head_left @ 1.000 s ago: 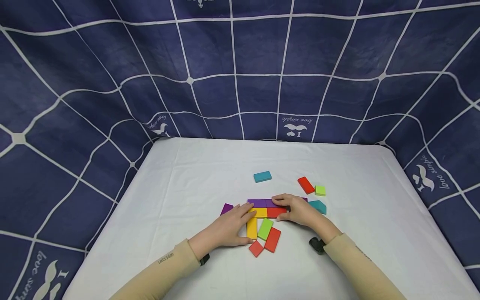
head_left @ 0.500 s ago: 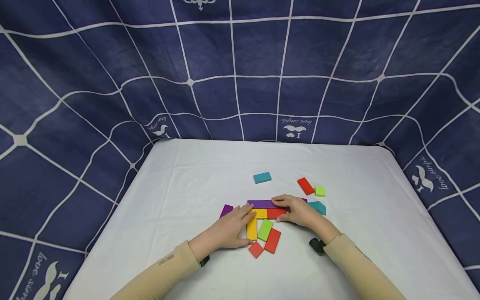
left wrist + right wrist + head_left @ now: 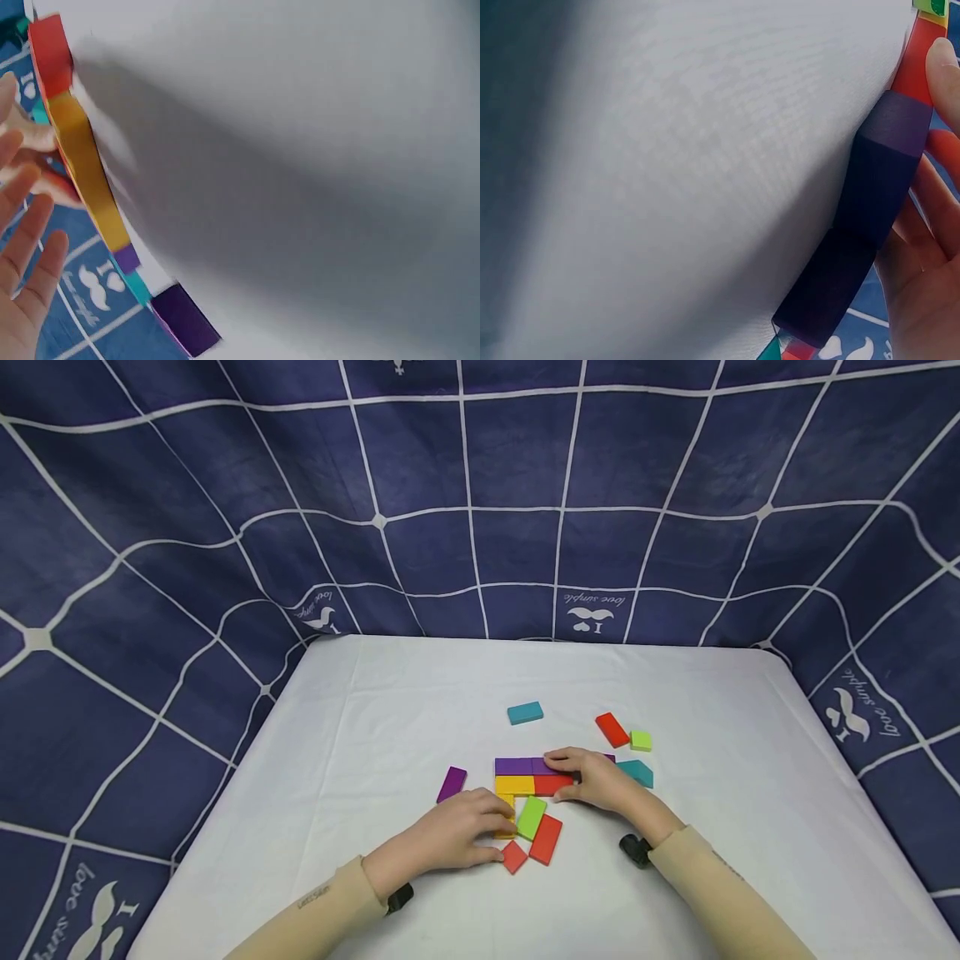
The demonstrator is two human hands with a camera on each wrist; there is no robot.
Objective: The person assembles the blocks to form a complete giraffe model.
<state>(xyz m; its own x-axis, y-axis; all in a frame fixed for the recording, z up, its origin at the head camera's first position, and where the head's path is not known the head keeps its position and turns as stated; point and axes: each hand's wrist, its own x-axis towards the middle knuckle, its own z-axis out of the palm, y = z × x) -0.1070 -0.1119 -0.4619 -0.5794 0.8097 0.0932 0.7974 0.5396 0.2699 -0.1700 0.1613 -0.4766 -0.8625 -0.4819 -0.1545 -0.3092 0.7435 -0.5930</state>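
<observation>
My left hand [image 3: 457,831] has its fingers over the upright yellow block [image 3: 507,801], its thumb beside a small red square block [image 3: 514,857]. The left wrist view shows that hand's fingers [image 3: 49,271] spread and nearly straight. A flat yellow block [image 3: 514,785] and a red block [image 3: 549,786] lie end to end below a row of purple blocks [image 3: 513,767]. My right hand [image 3: 596,781] grips across the purple row and the red block, index finger on the purple and thumb at the red's near side. Its palm hides part of the row.
A green block [image 3: 532,818] and a red block [image 3: 546,840] lie slanted below the row. Left of it is a loose purple block [image 3: 452,784]. A teal piece [image 3: 636,772] sits right; blue [image 3: 525,713], red [image 3: 612,730] and light green [image 3: 641,741] blocks lie farther back.
My left hand has come back from the flat yellow block toward me, uncovering it and the loose purple block. My right hand stays where it was.
</observation>
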